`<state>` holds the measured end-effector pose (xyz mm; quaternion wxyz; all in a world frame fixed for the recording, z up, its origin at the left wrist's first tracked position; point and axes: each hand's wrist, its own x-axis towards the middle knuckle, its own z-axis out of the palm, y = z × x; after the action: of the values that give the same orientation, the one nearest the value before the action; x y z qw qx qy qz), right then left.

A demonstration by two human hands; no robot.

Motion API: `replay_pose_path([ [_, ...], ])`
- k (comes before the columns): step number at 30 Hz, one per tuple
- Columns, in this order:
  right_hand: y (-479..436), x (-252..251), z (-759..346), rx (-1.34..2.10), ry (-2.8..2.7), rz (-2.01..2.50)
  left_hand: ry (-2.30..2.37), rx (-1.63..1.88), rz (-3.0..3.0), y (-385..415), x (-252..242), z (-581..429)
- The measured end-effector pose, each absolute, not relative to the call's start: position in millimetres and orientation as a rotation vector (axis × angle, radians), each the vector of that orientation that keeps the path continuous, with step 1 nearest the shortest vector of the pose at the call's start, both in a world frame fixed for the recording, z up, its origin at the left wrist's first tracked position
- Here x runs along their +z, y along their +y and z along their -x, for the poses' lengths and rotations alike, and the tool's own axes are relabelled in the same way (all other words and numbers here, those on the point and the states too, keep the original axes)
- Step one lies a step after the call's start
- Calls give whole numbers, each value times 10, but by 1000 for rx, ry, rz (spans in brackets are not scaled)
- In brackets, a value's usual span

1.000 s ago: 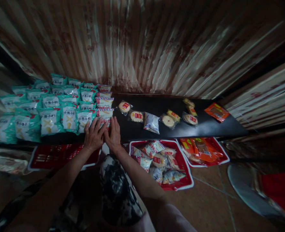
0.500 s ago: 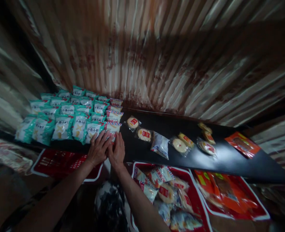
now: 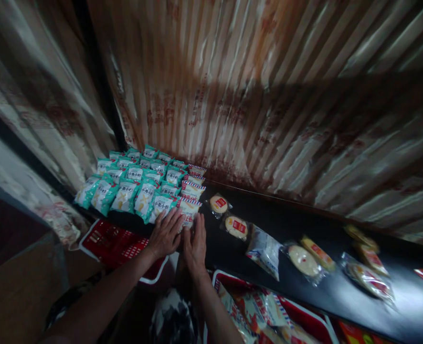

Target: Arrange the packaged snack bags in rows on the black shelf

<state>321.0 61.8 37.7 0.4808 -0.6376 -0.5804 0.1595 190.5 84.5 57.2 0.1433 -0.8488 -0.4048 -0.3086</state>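
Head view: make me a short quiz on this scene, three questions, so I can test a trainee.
1. Fill in: the basket below the teal bags is coloured ____.
2. Which is nearest the right hand?
A) yellow packet
B) striped bag
C) round packet
3. True or false: the teal bags stand to the right of the round packets.

Key: 1. red; 2. B; 3. false.
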Motion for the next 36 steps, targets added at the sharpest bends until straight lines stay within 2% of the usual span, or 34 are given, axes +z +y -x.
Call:
replay_pose_path([
  [36, 610, 401, -3136, 308, -1432, 1570, -1177, -986, 2499, 874, 475, -1886],
])
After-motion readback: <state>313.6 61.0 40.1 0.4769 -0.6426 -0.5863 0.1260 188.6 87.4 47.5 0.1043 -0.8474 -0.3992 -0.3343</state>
